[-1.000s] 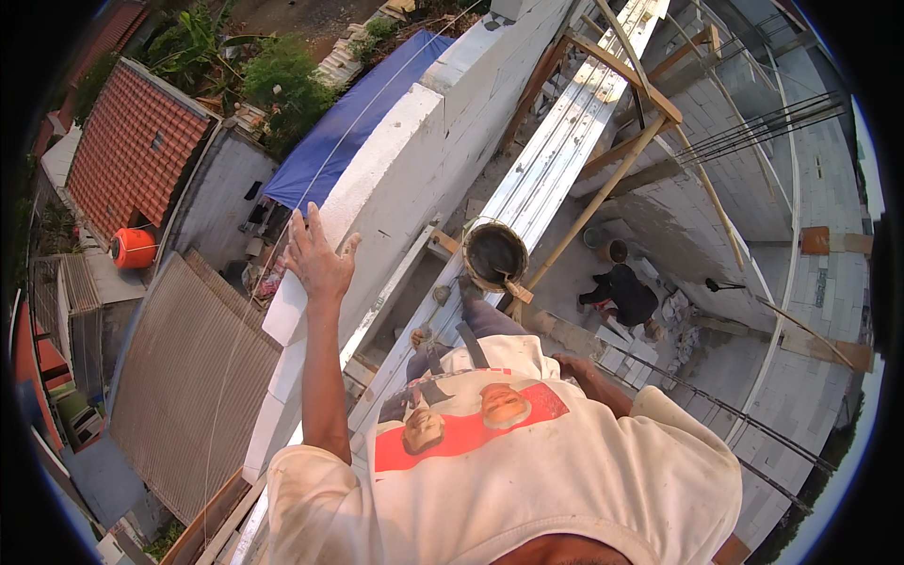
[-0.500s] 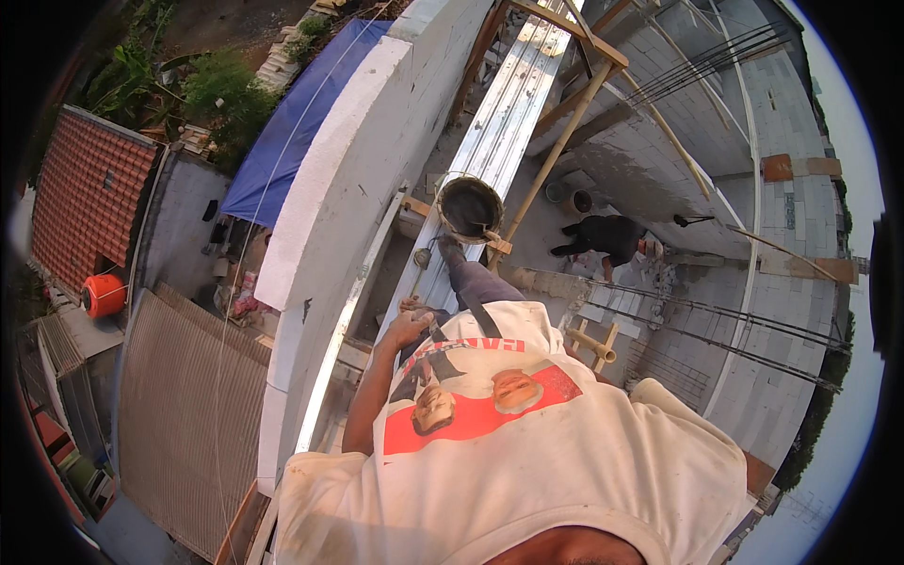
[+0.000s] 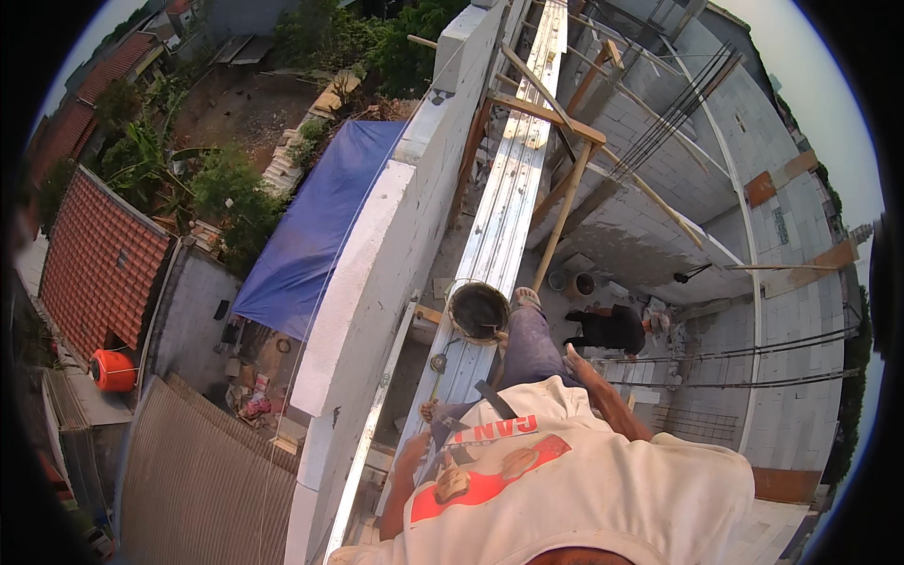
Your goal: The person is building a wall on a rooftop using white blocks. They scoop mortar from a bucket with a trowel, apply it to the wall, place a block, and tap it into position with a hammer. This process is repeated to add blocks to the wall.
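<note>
My left hand (image 3: 412, 446) is low beside my waist, near the long metal plank (image 3: 504, 217); its fingers are too indistinct to read. My right hand (image 3: 576, 363) is beside my raised leg (image 3: 527, 353), fingers apart and nothing visible in them. A round bucket of dark grey mortar (image 3: 478, 311) stands on the plank, with my foot (image 3: 526, 298) at its upper right. A small round-headed tool (image 3: 438, 363) lies on the plank below the bucket. The white block wall (image 3: 367, 264) runs along the left.
A person in dark clothing (image 3: 612, 330) bends on the floor below at right. Timber braces (image 3: 546, 118) cross the plank farther ahead, and rebar (image 3: 753, 358) spans the drop at right. Beyond the wall are a blue tarp (image 3: 315, 217), tiled roof (image 3: 99, 254) and orange tank (image 3: 111, 370).
My left hand has come down from the wall to my waist. My foot has moved forward beside the bucket, and my right hand has come forward beside that leg. The view has shifted.
</note>
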Demonstrator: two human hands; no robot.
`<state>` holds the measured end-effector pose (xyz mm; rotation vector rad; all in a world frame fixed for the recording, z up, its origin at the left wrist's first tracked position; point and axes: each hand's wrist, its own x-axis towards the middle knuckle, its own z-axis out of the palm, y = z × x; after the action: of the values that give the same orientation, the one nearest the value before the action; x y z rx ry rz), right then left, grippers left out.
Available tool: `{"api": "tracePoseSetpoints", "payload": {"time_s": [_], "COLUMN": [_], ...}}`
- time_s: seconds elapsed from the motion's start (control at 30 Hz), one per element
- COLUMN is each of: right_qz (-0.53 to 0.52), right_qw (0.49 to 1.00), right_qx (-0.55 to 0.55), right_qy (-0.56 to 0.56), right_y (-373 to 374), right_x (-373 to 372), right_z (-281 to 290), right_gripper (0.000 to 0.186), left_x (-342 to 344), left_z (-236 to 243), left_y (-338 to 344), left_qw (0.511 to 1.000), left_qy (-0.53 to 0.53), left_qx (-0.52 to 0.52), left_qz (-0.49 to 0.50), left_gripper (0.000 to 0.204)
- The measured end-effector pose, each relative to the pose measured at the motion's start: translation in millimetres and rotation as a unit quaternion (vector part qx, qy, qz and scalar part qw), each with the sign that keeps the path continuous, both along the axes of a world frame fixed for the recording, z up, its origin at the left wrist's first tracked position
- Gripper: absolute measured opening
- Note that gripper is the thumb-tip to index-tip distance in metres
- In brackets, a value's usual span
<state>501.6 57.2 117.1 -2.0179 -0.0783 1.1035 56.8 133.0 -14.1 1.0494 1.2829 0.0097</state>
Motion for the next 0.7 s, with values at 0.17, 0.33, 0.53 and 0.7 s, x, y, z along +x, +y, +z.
{"api": "tracePoseSetpoints", "payload": {"time_s": [0.17,0.33,0.53,0.7], "right_qz": [0.061,0.174,0.334,0.316], "right_qw": [0.991,0.967,0.786,0.689], "right_qx": [0.064,0.095,0.28,0.379], "right_qy": [0.101,-0.157,-0.438,-0.531], "right_y": [91,309,715,967], "right_x": [70,215,343,382], "right_z": [115,168,252,371], "right_gripper": [0.088,0.06,0.066,0.054], "left_x": [60,147,243,305], "left_z": [-10,-26,-14,3], "left_y": [70,175,341,416], "left_qw": [1.0,0.999,0.988,0.972], "left_qy": [-0.018,-0.01,0.058,0.107], "left_qx": [-0.005,0.006,0.039,0.027], "left_qz": [0.025,0.05,0.141,0.207], "left_gripper": [0.064,0.06,0.056,0.052]}}
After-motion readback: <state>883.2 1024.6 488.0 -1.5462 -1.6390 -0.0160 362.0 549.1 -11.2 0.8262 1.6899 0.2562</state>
